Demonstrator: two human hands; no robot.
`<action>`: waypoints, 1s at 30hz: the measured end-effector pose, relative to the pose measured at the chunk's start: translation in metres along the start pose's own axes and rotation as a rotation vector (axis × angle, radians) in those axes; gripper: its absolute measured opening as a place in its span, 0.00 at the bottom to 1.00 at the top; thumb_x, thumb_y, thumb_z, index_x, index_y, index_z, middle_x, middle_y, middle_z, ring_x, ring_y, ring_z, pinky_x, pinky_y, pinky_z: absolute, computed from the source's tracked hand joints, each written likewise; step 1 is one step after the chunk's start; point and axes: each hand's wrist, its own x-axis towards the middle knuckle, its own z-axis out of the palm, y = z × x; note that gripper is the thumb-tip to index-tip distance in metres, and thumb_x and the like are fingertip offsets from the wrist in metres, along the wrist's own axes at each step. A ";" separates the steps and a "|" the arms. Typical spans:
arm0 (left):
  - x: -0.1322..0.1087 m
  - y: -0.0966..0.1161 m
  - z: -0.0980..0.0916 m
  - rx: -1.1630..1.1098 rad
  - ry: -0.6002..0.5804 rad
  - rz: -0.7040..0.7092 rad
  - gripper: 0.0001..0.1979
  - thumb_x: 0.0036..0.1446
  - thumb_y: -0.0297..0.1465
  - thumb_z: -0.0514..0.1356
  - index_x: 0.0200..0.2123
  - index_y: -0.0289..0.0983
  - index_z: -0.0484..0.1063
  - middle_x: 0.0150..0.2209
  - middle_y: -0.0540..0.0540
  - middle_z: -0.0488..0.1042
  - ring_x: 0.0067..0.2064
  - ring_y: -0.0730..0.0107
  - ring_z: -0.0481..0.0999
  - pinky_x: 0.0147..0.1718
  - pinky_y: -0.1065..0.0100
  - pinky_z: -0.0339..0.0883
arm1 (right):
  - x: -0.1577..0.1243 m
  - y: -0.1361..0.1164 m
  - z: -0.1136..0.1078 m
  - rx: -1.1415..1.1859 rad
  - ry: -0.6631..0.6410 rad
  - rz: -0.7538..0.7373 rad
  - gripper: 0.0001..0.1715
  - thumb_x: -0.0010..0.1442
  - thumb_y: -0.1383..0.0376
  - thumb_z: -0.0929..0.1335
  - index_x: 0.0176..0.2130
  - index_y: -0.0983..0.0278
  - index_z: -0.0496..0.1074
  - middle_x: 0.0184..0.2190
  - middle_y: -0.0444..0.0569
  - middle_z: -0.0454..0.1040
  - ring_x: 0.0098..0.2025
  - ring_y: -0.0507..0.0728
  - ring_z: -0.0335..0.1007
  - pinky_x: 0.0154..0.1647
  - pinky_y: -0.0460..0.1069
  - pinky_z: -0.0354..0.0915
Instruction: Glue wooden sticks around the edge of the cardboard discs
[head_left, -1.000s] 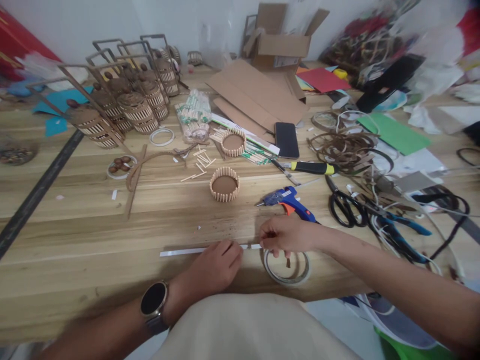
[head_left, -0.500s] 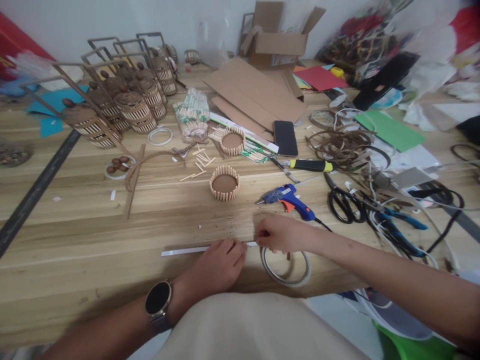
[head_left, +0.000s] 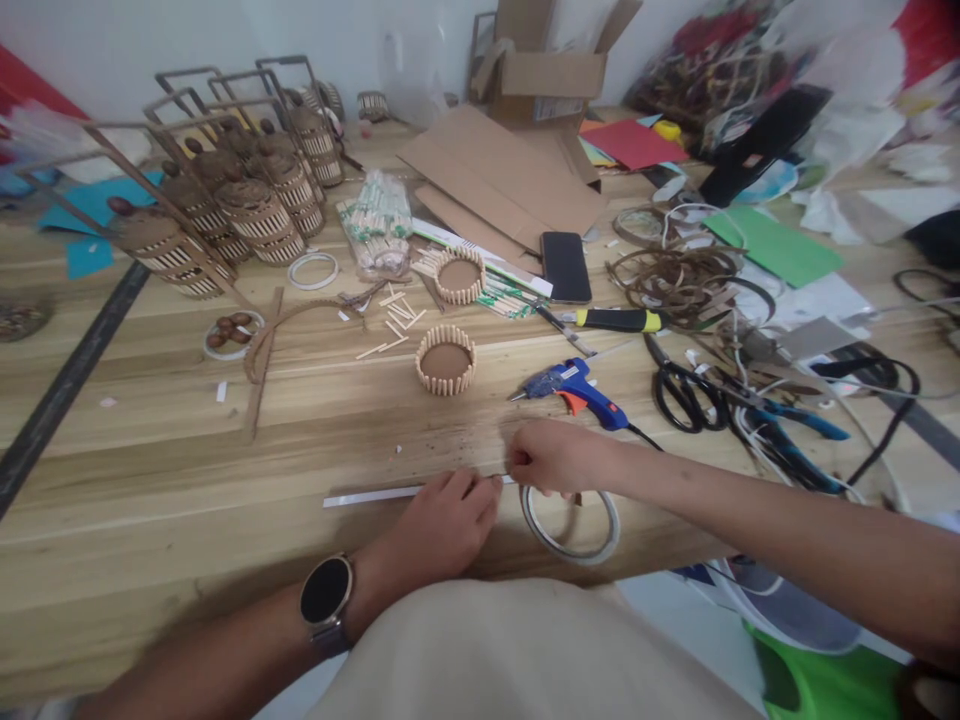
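A narrow white tape strip (head_left: 371,497) lies along the near part of the wooden table. My left hand (head_left: 454,512), a watch on its wrist, presses down on the strip with its fingers curled together. Just to the right, my right hand (head_left: 551,457) is closed in a pinch at the strip's other end; its fingertips are largely hidden. A thin dark edge shows between the hands, too small to name. Beside and partly under my right hand lies a roll of tape (head_left: 609,530), with a bit of brown strip visible inside its ring.
Beyond my hands are a blue glue gun (head_left: 581,390), a round stick-walled base (head_left: 445,362), scissors (head_left: 686,395), a yellow-black cutter (head_left: 619,319) and a phone (head_left: 566,267). Coiled brown strips (head_left: 675,275) lie right. Several lantern-like pieces (head_left: 262,215) stand back left.
My left hand has shifted slightly right, closer to my right hand, covering more of the strip between them. My right hand stays pinched in nearly the same place. The view has tilted a little.
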 end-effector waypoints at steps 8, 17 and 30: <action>0.005 0.003 -0.006 -0.029 -0.076 -0.034 0.17 0.67 0.27 0.51 0.56 0.28 0.65 0.44 0.39 0.75 0.44 0.60 0.72 0.36 0.63 0.67 | -0.009 0.005 0.000 0.071 0.020 0.036 0.14 0.58 0.66 0.61 0.26 0.67 0.72 0.27 0.49 0.79 0.17 0.49 0.69 0.19 0.42 0.61; 0.006 0.005 -0.007 -0.035 -0.110 -0.043 0.17 0.68 0.25 0.48 0.57 0.29 0.65 0.45 0.38 0.75 0.45 0.60 0.72 0.37 0.63 0.67 | -0.017 0.004 -0.001 0.034 0.055 -0.015 0.14 0.56 0.67 0.63 0.22 0.66 0.72 0.20 0.46 0.74 0.16 0.49 0.66 0.20 0.43 0.58; 0.007 0.005 -0.012 -0.042 -0.118 -0.040 0.16 0.66 0.23 0.48 0.54 0.30 0.68 0.44 0.38 0.75 0.43 0.59 0.72 0.34 0.63 0.67 | -0.025 0.007 -0.007 -0.064 0.078 0.072 0.09 0.58 0.67 0.65 0.34 0.66 0.75 0.25 0.47 0.78 0.19 0.51 0.71 0.19 0.42 0.57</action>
